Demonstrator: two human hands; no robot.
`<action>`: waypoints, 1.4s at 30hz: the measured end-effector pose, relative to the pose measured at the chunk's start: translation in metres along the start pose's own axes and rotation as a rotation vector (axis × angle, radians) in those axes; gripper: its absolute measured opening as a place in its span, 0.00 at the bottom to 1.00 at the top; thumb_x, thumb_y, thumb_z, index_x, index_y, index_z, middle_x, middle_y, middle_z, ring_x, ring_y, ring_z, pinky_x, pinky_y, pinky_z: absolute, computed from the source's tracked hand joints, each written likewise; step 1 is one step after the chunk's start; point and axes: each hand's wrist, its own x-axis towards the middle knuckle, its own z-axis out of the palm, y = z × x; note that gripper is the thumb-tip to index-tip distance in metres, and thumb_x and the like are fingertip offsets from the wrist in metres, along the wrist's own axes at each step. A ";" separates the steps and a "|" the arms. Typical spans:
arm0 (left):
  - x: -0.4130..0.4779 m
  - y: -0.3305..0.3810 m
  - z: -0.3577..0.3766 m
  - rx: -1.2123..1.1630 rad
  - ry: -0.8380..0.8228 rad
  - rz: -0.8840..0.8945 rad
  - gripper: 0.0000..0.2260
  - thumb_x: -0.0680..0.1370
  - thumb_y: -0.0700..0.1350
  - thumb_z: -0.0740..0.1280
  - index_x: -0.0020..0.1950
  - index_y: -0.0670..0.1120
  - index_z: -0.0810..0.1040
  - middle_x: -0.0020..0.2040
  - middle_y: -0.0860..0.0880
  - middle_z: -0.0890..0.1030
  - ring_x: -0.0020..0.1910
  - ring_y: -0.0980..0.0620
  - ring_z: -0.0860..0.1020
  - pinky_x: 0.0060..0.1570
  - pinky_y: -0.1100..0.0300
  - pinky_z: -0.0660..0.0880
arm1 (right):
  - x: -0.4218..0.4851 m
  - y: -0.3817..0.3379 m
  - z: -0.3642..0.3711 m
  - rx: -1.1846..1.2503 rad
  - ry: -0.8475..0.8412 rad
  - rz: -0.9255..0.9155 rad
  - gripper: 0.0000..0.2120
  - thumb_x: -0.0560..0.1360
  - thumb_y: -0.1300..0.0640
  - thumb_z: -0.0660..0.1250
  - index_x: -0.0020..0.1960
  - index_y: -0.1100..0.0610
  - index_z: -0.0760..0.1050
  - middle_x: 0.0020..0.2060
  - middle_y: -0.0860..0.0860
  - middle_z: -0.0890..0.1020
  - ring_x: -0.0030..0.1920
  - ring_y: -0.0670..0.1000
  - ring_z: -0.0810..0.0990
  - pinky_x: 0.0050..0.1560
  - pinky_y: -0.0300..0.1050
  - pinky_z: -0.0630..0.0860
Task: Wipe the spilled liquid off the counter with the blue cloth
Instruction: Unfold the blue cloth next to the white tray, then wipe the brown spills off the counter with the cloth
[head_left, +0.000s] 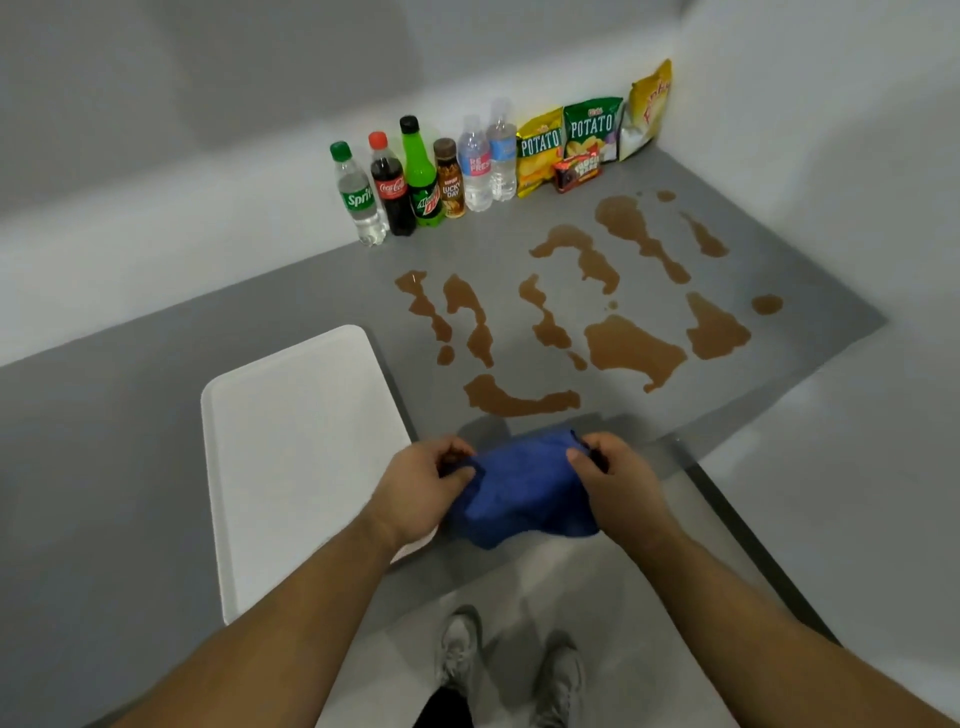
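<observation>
Brown spilled liquid lies in several puddles and streaks across the right half of the grey counter. The blue cloth hangs bunched over the counter's front edge, just short of the nearest puddle. My left hand grips the cloth's left side and my right hand grips its right side, both with fingers pinched on the fabric. The cloth's lower part droops below the counter edge.
A white tray lies on the counter left of my hands. Several drink bottles stand in a row at the back wall, with snack bags beside them in the corner. My shoes show on the floor below.
</observation>
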 end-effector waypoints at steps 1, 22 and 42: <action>0.006 -0.001 -0.002 -0.014 0.032 0.013 0.10 0.80 0.46 0.70 0.51 0.63 0.80 0.46 0.63 0.84 0.48 0.64 0.81 0.48 0.70 0.77 | 0.006 -0.002 0.002 -0.007 0.037 -0.029 0.05 0.81 0.46 0.66 0.53 0.46 0.78 0.44 0.44 0.83 0.42 0.43 0.81 0.45 0.42 0.76; 0.059 -0.088 -0.014 0.507 0.229 0.343 0.19 0.84 0.54 0.61 0.71 0.47 0.76 0.75 0.47 0.75 0.77 0.45 0.68 0.78 0.40 0.63 | 0.002 -0.001 0.137 -0.854 0.076 -0.101 0.47 0.77 0.25 0.42 0.83 0.56 0.40 0.83 0.53 0.41 0.82 0.56 0.36 0.81 0.60 0.39; 0.072 -0.090 -0.015 0.498 0.324 0.402 0.17 0.79 0.52 0.68 0.64 0.45 0.81 0.62 0.45 0.83 0.61 0.43 0.80 0.69 0.46 0.75 | 0.011 0.042 0.090 -0.958 0.044 -0.253 0.39 0.81 0.29 0.43 0.84 0.49 0.41 0.83 0.50 0.42 0.82 0.54 0.37 0.81 0.61 0.41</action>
